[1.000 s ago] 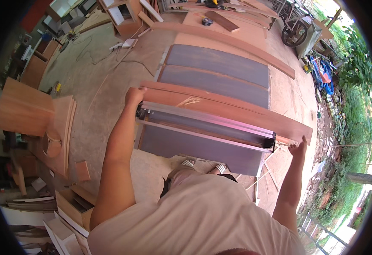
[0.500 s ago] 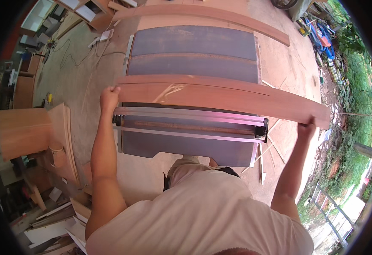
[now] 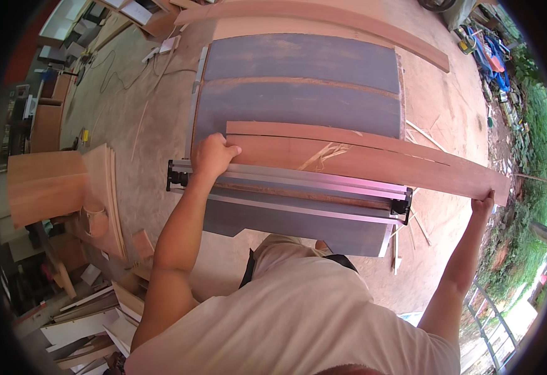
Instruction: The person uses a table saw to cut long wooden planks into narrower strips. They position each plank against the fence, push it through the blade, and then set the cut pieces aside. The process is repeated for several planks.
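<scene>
A long reddish plywood board (image 3: 267, 150), with a lengthwise slit and pale loose splinters, lies crosswise over a worktable with grey panels (image 3: 298, 69). My left hand (image 3: 216, 155) is closed on the board's left end. Far to the right, my right hand (image 3: 483, 201) grips the other end, which sticks out past the table's right side. Just nearer to me than the board runs an aluminium double rail (image 3: 298, 181) with black end brackets (image 3: 400, 204), over a grey panel (image 3: 286, 228).
Another long board (image 3: 348, 28) lies beyond the table. At left are stacked plywood sheets (image 3: 104, 187), with offcuts (image 3: 92, 325) below. A cable (image 3: 117, 75) and thin strips (image 3: 417, 225) lie on the floor. Clutter (image 3: 495, 56), plants and a metal ladder (image 3: 492, 325) line the right.
The board, held at both ends, has shifted rightward across the table, both hands moving with it. My left hand now sits over the table's left part rather than at its edge.
</scene>
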`<action>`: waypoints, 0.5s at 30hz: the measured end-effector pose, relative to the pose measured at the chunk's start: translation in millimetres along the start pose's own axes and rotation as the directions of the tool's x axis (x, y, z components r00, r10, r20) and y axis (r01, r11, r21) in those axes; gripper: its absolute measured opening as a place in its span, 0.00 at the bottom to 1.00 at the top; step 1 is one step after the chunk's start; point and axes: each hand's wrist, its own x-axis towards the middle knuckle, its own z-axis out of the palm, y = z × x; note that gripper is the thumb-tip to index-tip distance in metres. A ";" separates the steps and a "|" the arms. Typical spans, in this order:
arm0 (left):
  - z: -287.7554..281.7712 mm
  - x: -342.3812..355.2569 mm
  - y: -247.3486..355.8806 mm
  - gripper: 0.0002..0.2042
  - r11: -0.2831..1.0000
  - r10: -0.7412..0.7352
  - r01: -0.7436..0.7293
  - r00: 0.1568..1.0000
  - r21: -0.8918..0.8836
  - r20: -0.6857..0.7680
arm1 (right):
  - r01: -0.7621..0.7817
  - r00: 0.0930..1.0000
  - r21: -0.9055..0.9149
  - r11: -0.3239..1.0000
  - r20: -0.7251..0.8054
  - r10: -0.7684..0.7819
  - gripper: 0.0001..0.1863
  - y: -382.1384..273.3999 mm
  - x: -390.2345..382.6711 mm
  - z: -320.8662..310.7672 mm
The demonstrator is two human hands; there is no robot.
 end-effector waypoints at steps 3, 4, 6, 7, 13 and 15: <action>-5.2 3.6 6.9 0.18 0.997 -0.074 0.074 0.995 0.011 0.060 | -0.069 0.997 -0.085 0.994 0.016 0.071 0.21 10.0 9.6 -5.2; -6.1 5.9 4.1 0.18 0.995 -0.080 0.084 0.994 -0.059 0.072 | -0.094 0.995 -0.116 0.989 0.026 0.098 0.22 8.3 16.9 -11.3; -2.0 13.4 -9.9 0.18 0.973 -0.061 0.084 0.992 -0.215 0.111 | -0.065 0.996 -0.136 0.989 0.057 0.073 0.19 -25.6 58.2 -42.9; 3.6 8.2 -10.3 0.18 0.981 -0.041 0.057 0.995 -0.185 0.089 | 0.000 0.999 -0.172 0.985 0.033 0.006 0.20 -33.2 61.4 -39.0; 8.9 7.8 21.0 0.18 0.995 -0.042 0.056 0.984 -0.080 0.174 | -0.086 0.994 -0.179 0.980 0.052 0.096 0.19 -63.7 80.8 -46.4; 11.2 13.0 19.5 0.18 1.000 0.006 -0.003 0.983 -0.016 0.182 | -0.087 0.996 -0.169 0.982 0.017 0.091 0.19 -68.9 80.9 -45.5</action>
